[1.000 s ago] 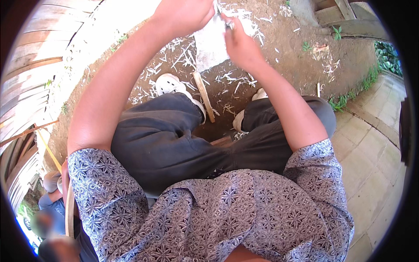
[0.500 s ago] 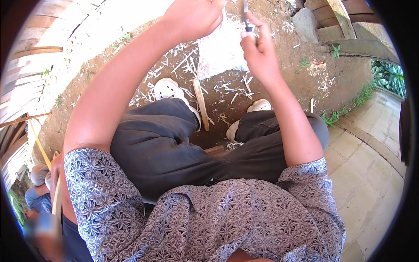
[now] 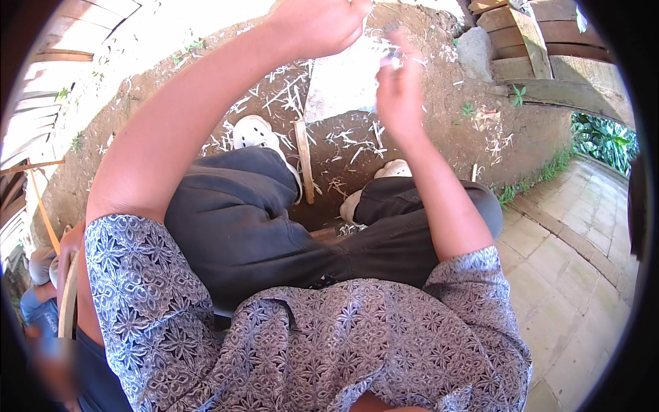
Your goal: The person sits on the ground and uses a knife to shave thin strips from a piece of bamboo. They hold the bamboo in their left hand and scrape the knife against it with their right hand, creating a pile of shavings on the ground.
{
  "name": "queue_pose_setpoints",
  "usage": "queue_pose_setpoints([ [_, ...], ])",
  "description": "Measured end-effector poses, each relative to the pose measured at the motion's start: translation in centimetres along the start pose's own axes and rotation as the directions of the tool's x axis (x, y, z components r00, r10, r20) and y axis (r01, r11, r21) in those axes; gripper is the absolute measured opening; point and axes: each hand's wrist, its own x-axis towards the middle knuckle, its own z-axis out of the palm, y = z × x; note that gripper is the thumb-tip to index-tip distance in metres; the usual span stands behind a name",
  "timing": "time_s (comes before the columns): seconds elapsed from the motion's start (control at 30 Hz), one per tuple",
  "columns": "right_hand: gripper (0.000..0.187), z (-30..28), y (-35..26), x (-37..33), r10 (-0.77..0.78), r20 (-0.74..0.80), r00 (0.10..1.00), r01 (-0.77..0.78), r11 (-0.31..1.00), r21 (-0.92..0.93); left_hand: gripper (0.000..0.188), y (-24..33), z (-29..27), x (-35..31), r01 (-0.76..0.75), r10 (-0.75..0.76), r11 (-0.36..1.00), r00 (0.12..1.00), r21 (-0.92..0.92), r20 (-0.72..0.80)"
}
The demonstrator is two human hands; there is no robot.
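At the top of the head view my left hand [image 3: 324,29] is closed with its fingers curled in. Whatever it grips lies beyond the upper edge or in the glare. My right hand [image 3: 399,99], smeared by motion, is closed around a small knife [image 3: 391,60]. Only a blurred bit of the knife's handle end shows now; its blade is not clear. Both hands are apart, above a pale sheet [image 3: 340,86] on the ground. Thin pale shavings [image 3: 357,143] lie scattered around the sheet and my feet.
A wooden stick [image 3: 304,161] leans between my white clogs [image 3: 255,134]. A grey stone [image 3: 473,53] and wooden planks [image 3: 570,89] stand at the far right. Paving [image 3: 570,240] runs along the right. Another person [image 3: 44,302] sits close at my left.
My right hand has turned and blurred with the knife, whose blade showed plainly before. My left hand has shifted slightly right. The whole view has moved a little.
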Motion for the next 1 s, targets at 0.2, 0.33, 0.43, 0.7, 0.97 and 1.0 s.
queue_pose_setpoints([
  [0.2, 0.047, -1.4, -1.9, 0.7, 0.092, 0.163, 0.982, -0.124, 0.973, 0.197, 0.025, -0.9, 0.6, -0.8, 0.01, -0.011, 0.999, 1.0, -0.042, -0.009],
  [0.33, 0.047, -0.1, -0.6, 0.0, 0.034, 0.087, 0.996, -0.048, 0.987, 0.156, 0.025, 0.1, -0.2, 0.0, 0.019, -0.019, 1.0, 1.0, -0.015, 0.005],
  [0.43, 0.048, 0.7, 2.4, 0.7, 0.096, 0.329, 0.939, -0.096, 0.995, -0.015, 0.025, 0.0, -0.6, 0.5, 0.006, -0.006, 1.0, 0.999, -0.001, 0.039],
  [0.7, 0.048, 0.7, 1.1, 0.5, 0.134, 0.078, 0.988, -0.098, 0.928, -0.359, 0.023, 0.5, 0.3, 0.2, -0.016, 0.015, 1.0, 1.0, -0.024, -0.016],
  [0.97, 0.051, 0.4, 0.1, 1.0, 0.021, 0.037, 0.999, -0.032, 0.94, 0.34, 0.021, -0.4, 0.4, -0.2, -0.016, 0.016, 0.999, 1.0, -0.035, -0.024],
  [1.0, 0.05, 0.1, -0.5, 1.2, -0.018, -0.026, 0.999, 0.026, 0.951, 0.309, 0.021, -0.4, 0.4, -0.2, -0.008, 0.007, 0.999, 0.999, -0.04, -0.032],
])
